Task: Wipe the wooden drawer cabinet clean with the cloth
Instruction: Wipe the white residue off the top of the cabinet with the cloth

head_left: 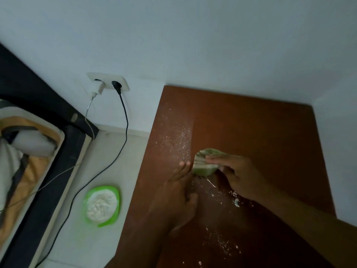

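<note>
The brown wooden cabinet top [251,122] fills the right half of the view, set against the wall. White powder is scattered along its left part and in clumps near its front. A bunched green cloth [202,165] lies on the top near the middle. My right hand [237,175] presses on the cloth, fingers gripping it from the right. My left hand [179,194] rests flat on the wood just left of the cloth, fingertips nearly touching it, holding nothing.
On the floor to the left sits a green bag [103,206] of white powder. A wall socket [108,84] holds a white charger and a black plug, their cables trailing over the floor. A bed [29,151] with a dark frame stands far left.
</note>
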The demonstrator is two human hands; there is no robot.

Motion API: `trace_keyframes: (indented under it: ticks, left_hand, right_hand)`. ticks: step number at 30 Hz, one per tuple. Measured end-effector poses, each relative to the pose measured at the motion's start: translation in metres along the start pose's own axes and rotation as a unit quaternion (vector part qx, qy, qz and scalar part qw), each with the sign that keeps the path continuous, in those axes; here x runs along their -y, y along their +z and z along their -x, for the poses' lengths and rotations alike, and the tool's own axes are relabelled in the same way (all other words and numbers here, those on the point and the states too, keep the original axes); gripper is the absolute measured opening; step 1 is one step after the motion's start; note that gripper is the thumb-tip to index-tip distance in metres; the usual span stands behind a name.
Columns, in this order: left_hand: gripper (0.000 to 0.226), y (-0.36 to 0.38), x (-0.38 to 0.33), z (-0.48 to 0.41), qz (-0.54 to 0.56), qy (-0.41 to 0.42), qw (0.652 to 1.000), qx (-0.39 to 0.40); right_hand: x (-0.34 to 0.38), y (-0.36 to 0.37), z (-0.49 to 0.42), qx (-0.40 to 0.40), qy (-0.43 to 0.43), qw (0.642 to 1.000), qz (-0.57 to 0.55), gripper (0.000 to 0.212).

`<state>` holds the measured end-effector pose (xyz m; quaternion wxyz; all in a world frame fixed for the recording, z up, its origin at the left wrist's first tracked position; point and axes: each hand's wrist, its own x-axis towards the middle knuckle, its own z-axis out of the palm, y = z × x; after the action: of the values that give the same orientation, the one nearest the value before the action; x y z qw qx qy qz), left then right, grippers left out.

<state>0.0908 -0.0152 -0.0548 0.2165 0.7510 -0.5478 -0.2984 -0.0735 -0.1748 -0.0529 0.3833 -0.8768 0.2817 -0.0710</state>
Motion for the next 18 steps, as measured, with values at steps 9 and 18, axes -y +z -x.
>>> trace_keyframes:
  ticks: [9,18]
  left_hand:
    - [0.062,0.001,0.038,0.048,-0.097,-0.033,0.99,-0.101]
    - [0.064,-0.01,0.052,0.05,-0.077,-0.059,0.99,-0.106]
  right_hand:
    - [-0.02,0.0,-0.087,-0.12,0.034,0.99,0.07,0.041]
    - [0.018,0.0,-0.039,-0.084,0.054,0.995,0.024,0.036]
